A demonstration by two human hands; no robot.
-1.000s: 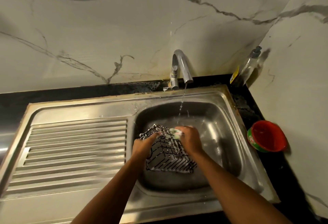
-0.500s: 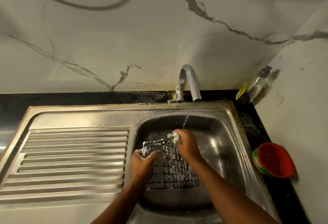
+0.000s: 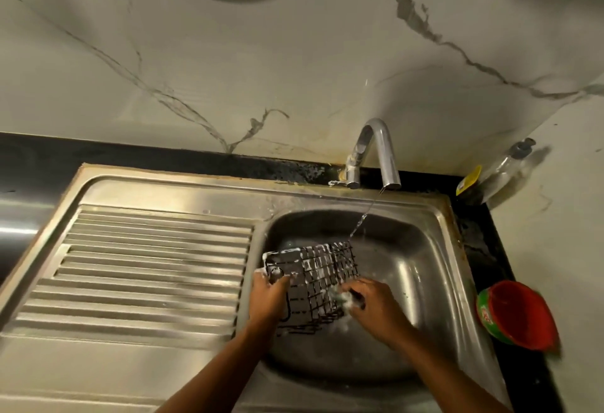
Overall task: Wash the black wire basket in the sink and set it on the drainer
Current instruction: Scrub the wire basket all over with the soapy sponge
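Note:
The black wire basket (image 3: 322, 270), streaked with white suds, is held over the steel sink bowl (image 3: 421, 269). My left hand (image 3: 267, 298) grips the basket's left side. My right hand (image 3: 372, 306) holds a sudsy sponge (image 3: 344, 297) against the basket's near right edge. A thin stream of water (image 3: 364, 216) falls from the tap (image 3: 376, 151) onto the basket's far right corner. The ribbed drainer (image 3: 147, 269) lies to the left of the bowl.
A red and green plastic tub (image 3: 516, 314) stands on the black counter to the right of the sink. A clear soap bottle with a yellow label (image 3: 496, 170) leans in the back right corner. Marble wall panels rise behind and to the right.
My right hand has slid the sponge from the basket's far edge down to its near right edge. The basket's far side now shows, under the stream. The view has shifted.

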